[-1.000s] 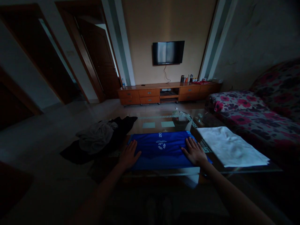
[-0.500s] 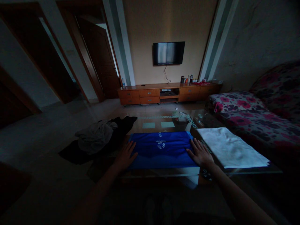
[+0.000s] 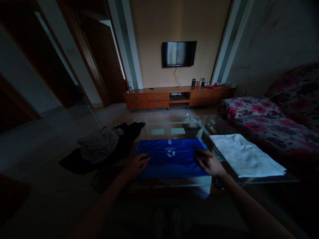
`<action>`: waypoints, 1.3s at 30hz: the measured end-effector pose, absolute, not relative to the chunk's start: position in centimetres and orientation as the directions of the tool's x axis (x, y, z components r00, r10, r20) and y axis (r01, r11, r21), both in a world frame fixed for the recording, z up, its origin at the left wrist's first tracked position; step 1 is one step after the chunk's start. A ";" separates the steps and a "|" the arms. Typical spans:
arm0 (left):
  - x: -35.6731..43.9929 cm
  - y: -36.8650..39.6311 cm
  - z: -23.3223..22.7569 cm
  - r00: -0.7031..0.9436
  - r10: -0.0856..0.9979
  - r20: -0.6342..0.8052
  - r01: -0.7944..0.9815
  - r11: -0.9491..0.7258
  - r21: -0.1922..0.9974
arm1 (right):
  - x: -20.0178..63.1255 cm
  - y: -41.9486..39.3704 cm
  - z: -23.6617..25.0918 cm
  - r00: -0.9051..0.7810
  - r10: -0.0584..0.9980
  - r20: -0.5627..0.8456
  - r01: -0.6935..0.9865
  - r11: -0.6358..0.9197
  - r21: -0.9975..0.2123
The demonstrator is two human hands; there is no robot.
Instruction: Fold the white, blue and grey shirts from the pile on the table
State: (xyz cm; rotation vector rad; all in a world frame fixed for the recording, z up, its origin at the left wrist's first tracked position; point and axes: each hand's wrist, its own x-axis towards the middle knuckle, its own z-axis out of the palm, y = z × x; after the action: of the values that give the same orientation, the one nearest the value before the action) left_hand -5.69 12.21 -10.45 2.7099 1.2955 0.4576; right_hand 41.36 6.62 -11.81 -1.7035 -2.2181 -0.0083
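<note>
On the glass-topped table with a pale key-pattern border [image 3: 167,131], we see a blue fabric garment with white print [image 3: 171,167] spread as a smooth, flat rectangle. The left hand [image 3: 136,165] and right hand [image 3: 212,162] rest at its opposite sides, fingers parted and slightly bent; whether they pinch any cloth we cannot tell. To the right, we judge the white cloth rectangle [image 3: 245,156] finished, its layers neatly stacked. To the left, the crumpled grey garment [image 3: 99,144] and black cloth [image 3: 74,162] remain unfolded.
</note>
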 end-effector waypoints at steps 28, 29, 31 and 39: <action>-6.3 7.9 -7.6 -0.202 0.968 0.147 0.978 0.193 0.072 | 35.1 1.1 -8.5 0.251 0.958 0.139 0.963 -0.232 -0.140; -6.5 8.2 -7.5 -0.236 0.965 0.114 0.971 0.229 0.070 | 34.7 1.1 -8.2 0.242 0.958 0.153 0.963 -0.219 -0.157; -6.6 8.7 -7.4 -0.265 0.962 0.063 0.962 0.259 0.083 | 34.1 1.4 -7.7 0.235 0.959 0.159 0.962 -0.205 -0.182; -5.1 11.9 -8.3 -0.241 0.970 -0.009 0.960 0.240 0.144 | 31.8 3.9 -8.1 0.177 0.978 0.110 0.955 -0.143 -0.259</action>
State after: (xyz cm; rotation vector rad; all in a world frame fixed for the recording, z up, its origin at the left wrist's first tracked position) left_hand -5.12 11.93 -8.34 1.8724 2.3959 0.1646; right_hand 31.78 3.88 -8.07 -2.1861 -1.8540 0.1225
